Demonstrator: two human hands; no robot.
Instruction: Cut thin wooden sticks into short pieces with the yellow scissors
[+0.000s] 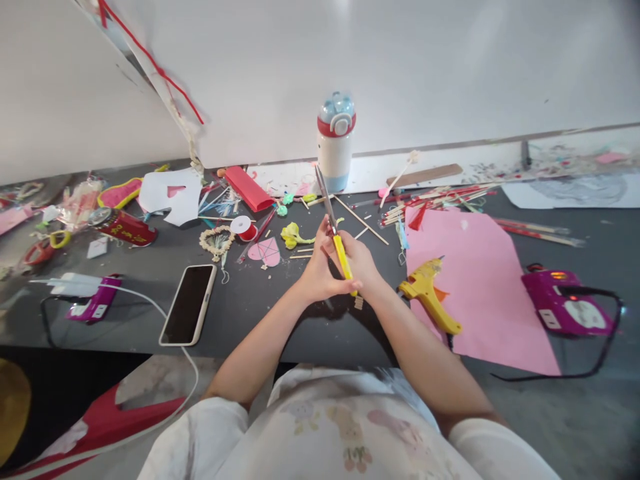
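My right hand (361,261) is closed round the yellow handles of a pair of scissors (341,253), whose grey blades point away from me toward the bottle. My left hand (320,267) is curled beside them, fingers touching the handle and pinching something thin that I cannot make out. Both hands hover over the dark table (280,313) near its front edge. A short pale stick piece (359,303) lies just under my hands.
A yellow glue gun (429,293) lies on a pink paper sheet (480,287) to the right. A phone (189,304) lies at the left, and a bottle (335,141) stands at the back. Sticks, a red tape spool (243,227) and paper scraps litter the table. Purple devices sit at both sides.
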